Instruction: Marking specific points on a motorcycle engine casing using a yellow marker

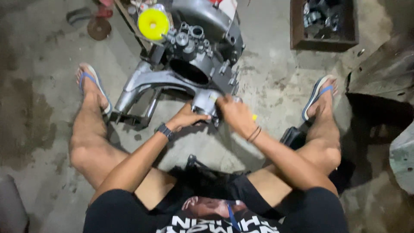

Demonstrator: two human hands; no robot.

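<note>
The person sits on the concrete floor (276,90) with legs spread, and a grey engine casing (189,73) lies between the feet, its near end right at the hands. The left hand (186,118) is closed around that near end, steadying it. The right hand (235,114) presses on the same end from the other side, fingers curled as if on a small tool – a bit of yellow (255,117) peeks out past it, too hidden to name, and I cannot tell how tight the grip is.

This looks like work on a fitting at the casing's near end, mid-step; the move in hand seems to call for a firm hold against twisting.

Room is fair: bare floor to either side, a yellow disc (153,23) at the far end, a rusty box of parts (324,42) well off to the right – knees and sandals hem the sides.
</note>
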